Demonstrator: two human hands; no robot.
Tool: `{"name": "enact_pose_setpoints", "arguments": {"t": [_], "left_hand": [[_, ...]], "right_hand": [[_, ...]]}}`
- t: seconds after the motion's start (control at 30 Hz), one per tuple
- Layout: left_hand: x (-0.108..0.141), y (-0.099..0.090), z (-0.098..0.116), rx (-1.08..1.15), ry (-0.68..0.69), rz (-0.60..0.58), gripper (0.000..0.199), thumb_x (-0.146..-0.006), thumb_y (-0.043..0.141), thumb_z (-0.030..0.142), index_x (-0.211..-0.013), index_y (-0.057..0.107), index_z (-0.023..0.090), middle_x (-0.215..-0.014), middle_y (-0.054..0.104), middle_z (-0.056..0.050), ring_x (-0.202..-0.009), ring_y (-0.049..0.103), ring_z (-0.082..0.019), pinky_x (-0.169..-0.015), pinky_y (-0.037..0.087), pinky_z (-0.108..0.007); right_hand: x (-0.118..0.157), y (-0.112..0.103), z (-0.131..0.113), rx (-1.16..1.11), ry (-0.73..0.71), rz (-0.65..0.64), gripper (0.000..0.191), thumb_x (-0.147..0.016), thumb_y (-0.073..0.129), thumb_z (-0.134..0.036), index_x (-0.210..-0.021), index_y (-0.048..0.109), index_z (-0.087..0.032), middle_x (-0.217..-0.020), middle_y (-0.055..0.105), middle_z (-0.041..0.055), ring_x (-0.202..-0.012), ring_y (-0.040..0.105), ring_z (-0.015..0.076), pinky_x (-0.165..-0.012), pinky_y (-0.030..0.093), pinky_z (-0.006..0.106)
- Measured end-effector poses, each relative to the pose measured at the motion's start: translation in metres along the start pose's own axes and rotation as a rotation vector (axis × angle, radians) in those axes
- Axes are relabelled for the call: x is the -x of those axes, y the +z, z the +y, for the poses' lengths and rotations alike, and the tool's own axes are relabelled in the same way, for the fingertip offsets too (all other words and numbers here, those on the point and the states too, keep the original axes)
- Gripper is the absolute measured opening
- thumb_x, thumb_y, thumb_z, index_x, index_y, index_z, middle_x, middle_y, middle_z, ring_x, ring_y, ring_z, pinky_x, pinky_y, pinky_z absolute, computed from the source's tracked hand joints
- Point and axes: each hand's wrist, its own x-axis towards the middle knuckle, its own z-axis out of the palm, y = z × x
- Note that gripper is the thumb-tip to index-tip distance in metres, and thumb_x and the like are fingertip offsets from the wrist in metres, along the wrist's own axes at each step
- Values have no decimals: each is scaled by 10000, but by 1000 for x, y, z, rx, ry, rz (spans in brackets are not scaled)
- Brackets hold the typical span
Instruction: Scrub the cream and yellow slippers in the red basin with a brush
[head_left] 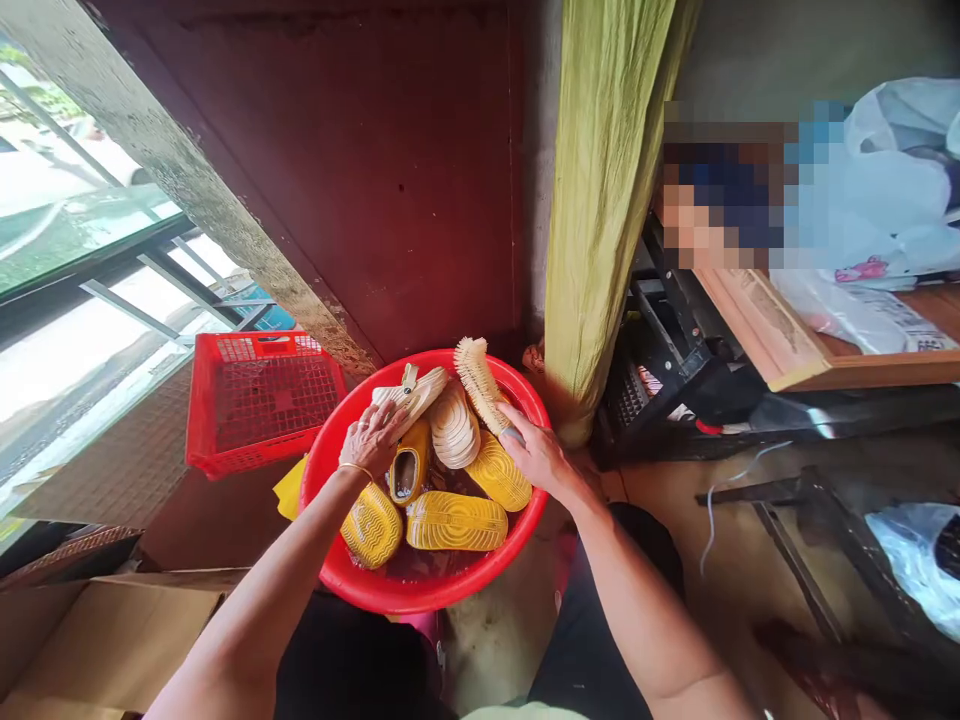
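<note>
Well, think of the tub as a clock, with 12 at the far side. On the left, a brown box point(112, 640) sits near 8 o'clock and a red crate point(281, 390) near 10, both outside the red tub point(416, 597). Inside, dark water lies around the shoes. One yellow shoe point(373, 527) is at 8, sole up. The left hand point(373, 440) comes in at 10, its fingers lying on a white shoe point(426, 393) near 12; I can't tell if it grips it. A small yellow shoe point(420, 445) is in the middle, its opening showing. A long yellow shoe point(457, 522) lies sole up at 5. Near 1, another white shoe point(456, 428) shows its sole, next to a brush point(474, 375) that slants to the rim. The right hand point(531, 445), at 2, is closed around the brush's near end. Below it, one more yellow shoe point(501, 475) sits at 3, sole up. Farther right, a yellow-green curtain point(600, 200) hangs at 1, and a plastic bag point(892, 190) rests at 2.
</note>
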Motion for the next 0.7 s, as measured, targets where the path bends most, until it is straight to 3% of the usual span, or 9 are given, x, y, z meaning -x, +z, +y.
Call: {"name": "enact_pose_setpoints", "arguments": {"t": [0.2, 0.33, 0.43, 0.57, 0.7], "left_hand": [[-13, 23, -6, 53, -48, -165, 748, -849, 607, 275, -1568, 415, 204, -1676, 315, -147, -1500, 357, -358, -1170, 366, -444], [-10, 28, 1, 31, -135, -213, 746, -878, 581, 304, -1589, 366, 226, -1684, 291, -155, -1430, 447, -393, -1128, 385, -511], [-7, 29, 6, 15, -176, -180, 736, -878, 596, 311, -1580, 378, 260, -1681, 306, -146, -1420, 441, -423, -1112, 370, -565], [-3, 28, 8, 74, -256, -110, 718, -870, 614, 282, -1559, 414, 261, -1656, 345, -166, -1385, 467, -435, -1090, 388, -565], [23, 28, 15, 185, -307, 119, 666, -923, 560, 314, -1557, 404, 187, -1649, 318, -214, -1458, 395, -395, -1125, 379, -529]], "right_hand": [[1, 2, 5, 55, 67, -45, 562, -976, 502, -234, -1538, 492, -240, -1415, 664, 71, -1203, 681, 242, -1051, 527, 368], [5, 5, 10, 64, 96, -99, 562, -969, 509, -237, -1531, 503, -239, -1418, 662, 75, -1165, 695, 237, -1039, 529, 366], [3, 11, 18, 70, 143, -128, 574, -959, 514, -233, -1533, 501, -245, -1359, 698, 70, -1104, 714, 225, -996, 545, 345], [2, 27, 27, 60, 282, -221, 609, -968, 502, -254, -1573, 444, -226, -1093, 782, 51, -838, 744, 196, -830, 592, 309], [12, 43, 25, 26, 260, -276, 611, -958, 519, -247, -1566, 459, -237, -1228, 746, 66, -872, 734, 189, -823, 597, 301]]}}
